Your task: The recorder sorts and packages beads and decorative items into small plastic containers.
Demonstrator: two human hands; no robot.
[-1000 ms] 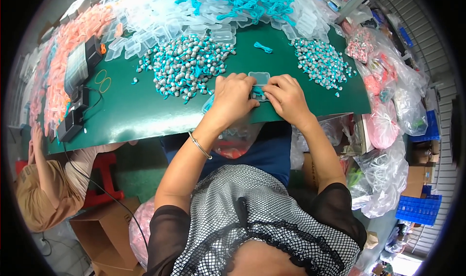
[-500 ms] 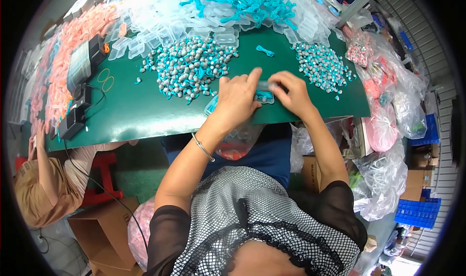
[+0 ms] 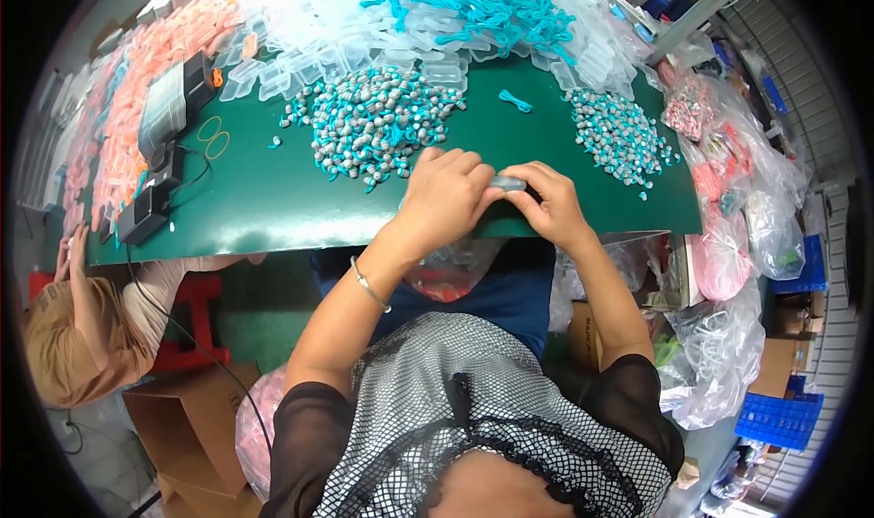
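Near the table's front edge, a small clear plastic case (image 3: 510, 183) is held between my two hands. My left hand (image 3: 444, 193) is wrapped round its left part and hides most of it. Thumb and fingers of my right hand (image 3: 549, 203) pinch the right end. What lies inside the case is hidden now. Just beyond my left hand is a big heap of small grey-and-teal pieces that look like earplugs (image 3: 378, 122). A smaller heap of similar pieces (image 3: 619, 136) lies beyond my right hand. Between the heaps sits one bundled teal cord (image 3: 515, 101).
Clear empty cases (image 3: 309, 63) and a pile of teal cords (image 3: 510, 17) cover the table's far side. Orange cases (image 3: 132, 99), black boxes (image 3: 146, 218) and rubber bands (image 3: 216, 138) lie left. Another person (image 3: 86, 336) sits at left. Filled plastic bags (image 3: 724, 245) stand right.
The case was lower, with teal cord showing in it; now it is lifted a little and its contents are hidden. My right hand has come down to pinch its end.
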